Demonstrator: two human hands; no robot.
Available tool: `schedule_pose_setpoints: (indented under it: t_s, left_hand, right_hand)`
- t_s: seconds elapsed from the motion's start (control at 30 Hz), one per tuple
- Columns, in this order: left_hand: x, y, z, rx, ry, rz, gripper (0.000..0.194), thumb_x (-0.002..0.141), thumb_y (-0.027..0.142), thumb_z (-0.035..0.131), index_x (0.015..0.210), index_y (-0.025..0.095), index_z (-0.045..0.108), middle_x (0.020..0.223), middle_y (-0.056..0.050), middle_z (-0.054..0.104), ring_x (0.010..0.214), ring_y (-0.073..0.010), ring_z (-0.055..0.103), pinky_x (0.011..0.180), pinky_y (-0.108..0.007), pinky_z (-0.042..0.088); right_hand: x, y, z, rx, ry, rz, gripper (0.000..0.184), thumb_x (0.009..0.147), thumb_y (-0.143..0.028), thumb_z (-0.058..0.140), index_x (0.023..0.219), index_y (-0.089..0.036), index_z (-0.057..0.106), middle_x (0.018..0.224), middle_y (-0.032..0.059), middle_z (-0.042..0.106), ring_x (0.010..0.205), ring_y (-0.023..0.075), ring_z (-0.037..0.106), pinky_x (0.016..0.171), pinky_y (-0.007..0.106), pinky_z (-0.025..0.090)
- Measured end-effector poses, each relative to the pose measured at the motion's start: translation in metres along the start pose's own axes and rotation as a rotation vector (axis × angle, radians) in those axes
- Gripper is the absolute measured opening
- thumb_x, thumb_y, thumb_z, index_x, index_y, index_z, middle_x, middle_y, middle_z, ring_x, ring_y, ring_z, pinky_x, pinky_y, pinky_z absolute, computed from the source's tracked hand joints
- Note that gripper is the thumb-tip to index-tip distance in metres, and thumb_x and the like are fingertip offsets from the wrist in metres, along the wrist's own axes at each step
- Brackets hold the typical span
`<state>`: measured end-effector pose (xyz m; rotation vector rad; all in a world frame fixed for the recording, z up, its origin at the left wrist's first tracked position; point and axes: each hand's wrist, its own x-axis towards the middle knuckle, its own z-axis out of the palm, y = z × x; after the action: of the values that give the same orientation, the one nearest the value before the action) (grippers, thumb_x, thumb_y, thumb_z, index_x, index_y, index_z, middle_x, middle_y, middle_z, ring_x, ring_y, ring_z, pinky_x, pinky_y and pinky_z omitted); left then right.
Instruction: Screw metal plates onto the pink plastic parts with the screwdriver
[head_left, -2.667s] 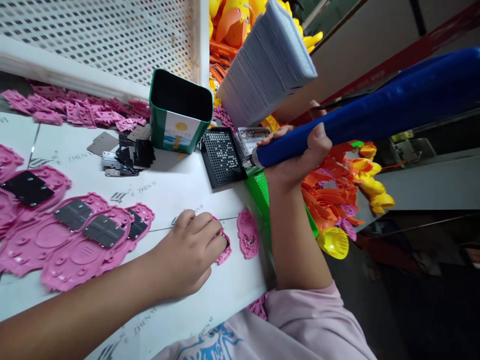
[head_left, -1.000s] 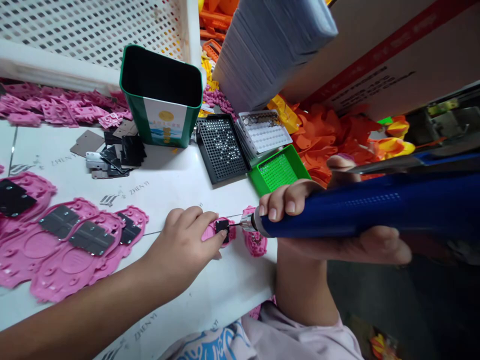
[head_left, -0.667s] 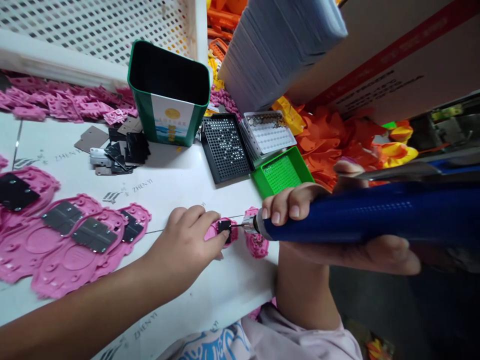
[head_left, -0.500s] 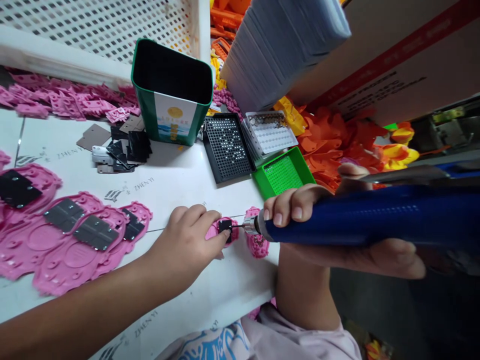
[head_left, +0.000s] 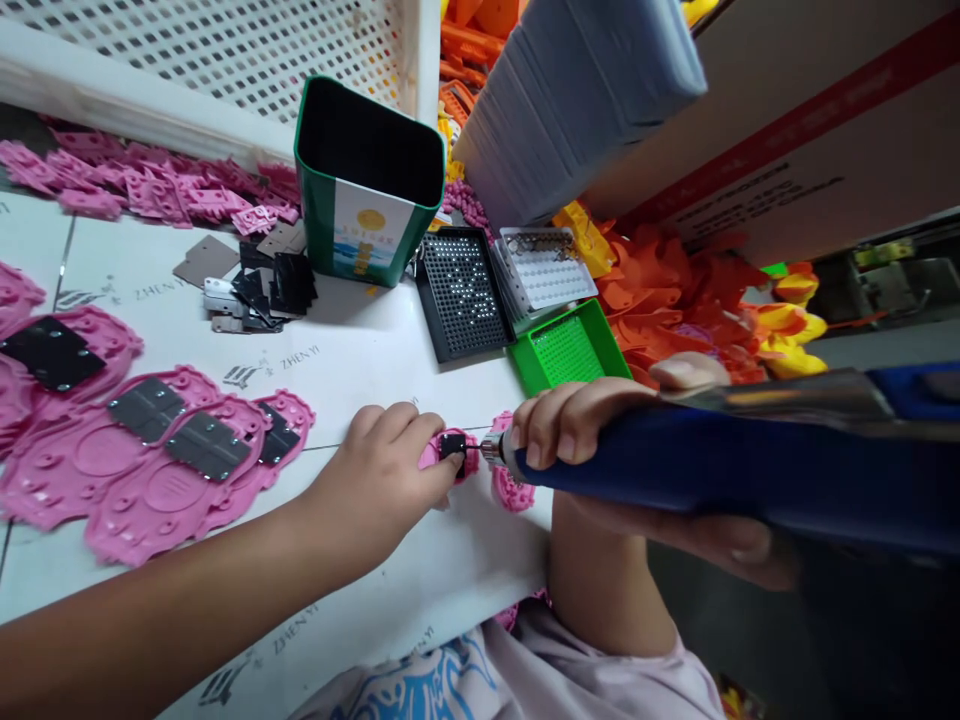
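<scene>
My left hand [head_left: 390, 470] grips a small pink plastic part [head_left: 469, 462], its thumb lying on the black plate [head_left: 452, 443] set in that part. Wrapped round a blue electric screwdriver [head_left: 675, 450] is my right hand [head_left: 577, 420]. The tool lies almost level, and its thin bit points left and meets the black plate by my left thumb. Whether a screw sits under the tip is too small to tell. Beneath the tool's chuck, another pink part [head_left: 512, 488] rests on the white table [head_left: 360, 620].
Pink shells with dark plates [head_left: 172, 450] overlap at left. Loose black plates [head_left: 274, 285] lie beside a green tin [head_left: 367, 190]. Behind my hands stand a black screw tray [head_left: 465, 295], a white tray [head_left: 546, 265] and a green tray [head_left: 570, 350]. A cardboard box [head_left: 787, 130] rises at right.
The whole view has shifted slightly, with the table items appearing farther right. The screwdriver's rear end looks tilted a little lower. Both hands keep their holds, and the bit stays at the black plate.
</scene>
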<state>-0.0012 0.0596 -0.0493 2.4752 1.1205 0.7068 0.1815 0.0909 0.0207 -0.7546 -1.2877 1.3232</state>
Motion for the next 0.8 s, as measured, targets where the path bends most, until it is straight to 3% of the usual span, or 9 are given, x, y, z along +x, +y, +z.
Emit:
schedule_pose_setpoints:
  t_s: [0.1, 0.23, 0.3, 0.37, 0.5, 0.63, 0.8]
  left_hand:
    - [-0.001, -0.001, 0.004, -0.003, 0.028, -0.004, 0.016, 0.079, 0.026, 0.070, 0.094, 0.023, 0.065, 0.094, -0.005, 0.061, 0.088, -0.0232, 0.047, 0.071, -0.034, 0.030]
    - [-0.001, 0.000, 0.003, 0.011, 0.005, -0.005, 0.028, 0.073, 0.038, 0.076, 0.094, 0.023, 0.066, 0.092, -0.006, 0.059, 0.086, -0.0243, 0.046, 0.070, -0.035, 0.030]
    - [-0.001, 0.000, 0.000, -0.006, -0.004, 0.017, 0.034, 0.074, 0.047, 0.073, 0.097, 0.023, 0.066, 0.090, -0.007, 0.058, 0.084, -0.0247, 0.046, 0.070, -0.035, 0.031]
    - [-0.001, 0.001, -0.002, -0.017, -0.001, 0.048, 0.032, 0.081, 0.046, 0.065, 0.102, 0.023, 0.066, 0.087, -0.007, 0.056, 0.081, -0.0241, 0.045, 0.069, -0.036, 0.031]
    - [-0.003, 0.000, 0.000, 0.002, 0.073, 0.083, 0.022, 0.088, 0.024, 0.052, 0.105, 0.019, 0.065, 0.082, -0.006, 0.056, 0.077, -0.0220, 0.045, 0.068, -0.035, 0.031]
    - [-0.003, 0.001, 0.001, 0.041, 0.163, 0.040, 0.030, 0.084, 0.021, 0.054, 0.113, 0.017, 0.063, 0.108, -0.012, 0.060, 0.102, -0.0295, 0.047, 0.082, -0.042, 0.034]
    - [-0.002, 0.003, -0.003, 0.082, 0.098, -0.015, 0.027, 0.085, 0.029, 0.056, 0.107, 0.015, 0.065, 0.117, -0.013, 0.061, 0.116, -0.0332, 0.045, 0.089, -0.044, 0.032]
  right_hand:
    - [0.005, 0.009, -0.002, 0.006, -0.100, -0.122, 0.046, 0.067, -0.056, 0.067, 0.101, -0.027, 0.062, 0.066, 0.0010, 0.061, 0.051, 0.0187, 0.057, 0.049, 0.037, 0.049]
    - [0.019, 0.010, -0.004, -0.031, -0.202, -0.153, 0.038, 0.070, -0.057, 0.059, 0.084, -0.023, 0.065, 0.063, 0.0014, 0.058, 0.051, 0.0169, 0.057, 0.048, 0.034, 0.048]
    - [0.031, 0.006, -0.002, -0.017, -0.120, -0.221, 0.033, 0.073, -0.053, 0.054, 0.086, -0.025, 0.064, 0.060, -0.0010, 0.058, 0.048, 0.0150, 0.056, 0.047, 0.032, 0.048]
    - [0.047, 0.003, 0.000, -0.020, 0.062, -0.276, 0.032, 0.073, -0.050, 0.052, 0.092, -0.026, 0.062, 0.057, -0.0032, 0.057, 0.046, 0.0142, 0.055, 0.046, 0.030, 0.048]
    - [0.084, 0.008, 0.000, -0.074, 0.368, -0.324, 0.033, 0.075, -0.048, 0.047, 0.099, -0.027, 0.056, 0.053, -0.0066, 0.054, 0.043, 0.0116, 0.055, 0.043, 0.024, 0.046]
    - [0.110, 0.022, -0.004, -0.094, 0.432, -0.326, 0.031, 0.072, -0.049, 0.047, 0.093, -0.027, 0.053, 0.051, -0.0083, 0.053, 0.040, 0.0114, 0.056, 0.041, 0.022, 0.043]
    - [0.116, 0.031, -0.002, -0.087, 0.414, -0.291, 0.028, 0.070, -0.049, 0.050, 0.086, -0.026, 0.050, 0.050, -0.0083, 0.053, 0.040, 0.0116, 0.056, 0.041, 0.023, 0.042]
